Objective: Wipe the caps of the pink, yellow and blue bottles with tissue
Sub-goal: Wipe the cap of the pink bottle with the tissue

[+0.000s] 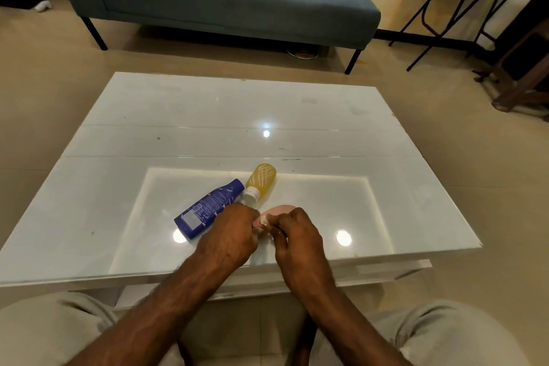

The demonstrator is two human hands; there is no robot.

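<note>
**Pink bottle held between both hands, cap under the tissue**

The pink bottle [280, 209] was held low over the near part of the tabletop [326, 116], mostly hidden by the hands; only a curved pink edge was seen beyond the knuckles. The left hand [230, 236] was closed around one end of it. The fingers of the right hand [297, 239] were curled shut, and a small white piece, judged to be the tissue [263, 219], was pinched between the two hands where the cap was taken to be. Which hand held the tissue could not be told with certainty, and the cap itself was not seen.

The blue bottle [208, 208] was laid on its side just left of the left hand, and the yellow bottle [261, 180] was laid beyond it, its white cap [251, 194] turned toward the hands, close beside the blue bottle's far end. Both seemed untouched, so the task was judged to be at its first cap.

Several slips were possible from here. The thin tissue could be torn or bunched if rubbed too hard. The cap could be loosened if it were twisted with the wipe. The blue bottle could be knocked and rolled by the left wrist, being so near on a glossy surface
</note>
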